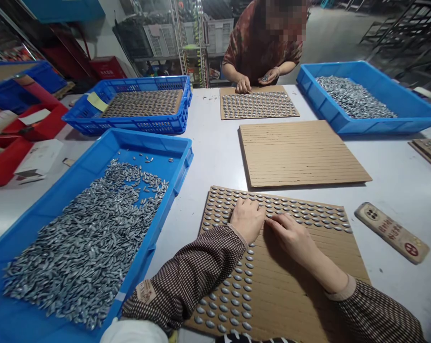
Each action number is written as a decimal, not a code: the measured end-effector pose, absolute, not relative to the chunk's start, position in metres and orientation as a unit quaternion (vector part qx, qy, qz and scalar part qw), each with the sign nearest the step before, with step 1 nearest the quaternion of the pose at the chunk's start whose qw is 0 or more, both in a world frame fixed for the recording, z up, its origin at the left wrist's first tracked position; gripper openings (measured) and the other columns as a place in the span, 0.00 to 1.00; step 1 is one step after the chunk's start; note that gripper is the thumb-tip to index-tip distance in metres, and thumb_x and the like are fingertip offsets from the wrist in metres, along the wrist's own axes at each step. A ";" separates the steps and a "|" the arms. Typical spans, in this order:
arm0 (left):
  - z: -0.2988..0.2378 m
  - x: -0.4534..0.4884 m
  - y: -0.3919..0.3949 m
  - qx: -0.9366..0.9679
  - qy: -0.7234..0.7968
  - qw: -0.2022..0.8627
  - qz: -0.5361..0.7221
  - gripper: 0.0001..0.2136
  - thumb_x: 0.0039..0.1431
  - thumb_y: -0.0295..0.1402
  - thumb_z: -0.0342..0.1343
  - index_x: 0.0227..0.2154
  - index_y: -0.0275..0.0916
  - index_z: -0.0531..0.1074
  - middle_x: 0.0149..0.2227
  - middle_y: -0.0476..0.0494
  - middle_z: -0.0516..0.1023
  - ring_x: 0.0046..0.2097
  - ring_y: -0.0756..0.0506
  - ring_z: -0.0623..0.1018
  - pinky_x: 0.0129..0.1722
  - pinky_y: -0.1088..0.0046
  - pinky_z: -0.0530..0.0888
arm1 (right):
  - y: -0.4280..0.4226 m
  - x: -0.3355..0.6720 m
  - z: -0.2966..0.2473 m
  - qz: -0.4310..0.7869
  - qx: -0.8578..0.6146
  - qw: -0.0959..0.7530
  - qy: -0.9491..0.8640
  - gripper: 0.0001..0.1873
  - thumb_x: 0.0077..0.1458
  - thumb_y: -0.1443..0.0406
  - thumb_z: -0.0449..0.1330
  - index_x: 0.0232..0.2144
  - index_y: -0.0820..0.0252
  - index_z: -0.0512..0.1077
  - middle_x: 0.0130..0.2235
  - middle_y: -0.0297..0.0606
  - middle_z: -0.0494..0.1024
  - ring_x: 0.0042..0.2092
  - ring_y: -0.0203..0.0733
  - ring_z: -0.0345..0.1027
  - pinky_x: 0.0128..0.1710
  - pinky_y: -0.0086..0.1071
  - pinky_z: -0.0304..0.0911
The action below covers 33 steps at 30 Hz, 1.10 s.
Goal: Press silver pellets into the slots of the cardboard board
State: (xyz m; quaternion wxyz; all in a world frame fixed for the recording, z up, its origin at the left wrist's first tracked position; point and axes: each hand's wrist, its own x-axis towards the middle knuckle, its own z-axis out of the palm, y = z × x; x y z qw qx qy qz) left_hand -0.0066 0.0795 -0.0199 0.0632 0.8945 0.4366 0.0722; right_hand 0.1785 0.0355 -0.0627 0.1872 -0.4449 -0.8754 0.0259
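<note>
A cardboard sheet lies on the table in front of me, with rows of small grey metal oval pieces along its far and left parts. My left hand rests over the placed rows, its fingers curled and largely hidden from me. Right beside it, my right hand has thumb and forefinger pinched at the edge of the rows. Whatever sits between those fingertips is too small to make out. To the left stands a blue tray holding a large heap of loose oval pieces.
Beyond my sheet lies a stack of bare cardboard. A phone is at the right. Across the table a person works at another filled sheet, near a second blue tray. A blue crate stands far left.
</note>
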 end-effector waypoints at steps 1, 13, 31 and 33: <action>-0.020 -0.007 0.079 0.895 0.437 0.061 0.072 0.11 0.63 0.28 0.44 0.35 0.37 0.72 0.37 0.41 0.73 0.42 0.42 0.70 0.43 0.62 0.63 | 0.036 0.179 -0.064 0.026 -0.444 0.185 -0.876 0.16 0.58 0.75 0.50 0.45 0.62 0.71 0.40 0.45 0.72 0.41 0.43 0.64 0.40 0.34 0.65; -0.018 -0.008 0.076 0.893 0.439 0.058 0.076 0.11 0.62 0.28 0.44 0.35 0.37 0.72 0.37 0.40 0.73 0.42 0.43 0.70 0.43 0.62 0.62 | 0.036 0.179 -0.061 0.024 -0.438 0.185 -0.879 0.16 0.58 0.75 0.49 0.45 0.63 0.71 0.40 0.46 0.73 0.40 0.44 0.65 0.40 0.36 0.66; 0.033 -0.077 0.078 0.826 0.529 0.118 0.154 0.10 0.63 0.36 0.48 0.39 0.40 0.72 0.40 0.45 0.76 0.43 0.45 0.73 0.43 0.65 0.66 | 0.036 0.180 -0.067 0.016 -0.434 0.185 -0.881 0.16 0.58 0.75 0.49 0.44 0.62 0.71 0.40 0.45 0.73 0.42 0.43 0.64 0.41 0.35 0.65; 0.048 -0.103 0.080 0.789 0.567 0.124 0.200 0.10 0.63 0.36 0.49 0.40 0.40 0.72 0.40 0.46 0.77 0.42 0.46 0.74 0.45 0.67 0.66 | 0.036 0.180 -0.066 0.013 -0.430 0.185 -0.883 0.17 0.58 0.75 0.48 0.44 0.62 0.71 0.40 0.45 0.73 0.42 0.43 0.65 0.41 0.35 0.66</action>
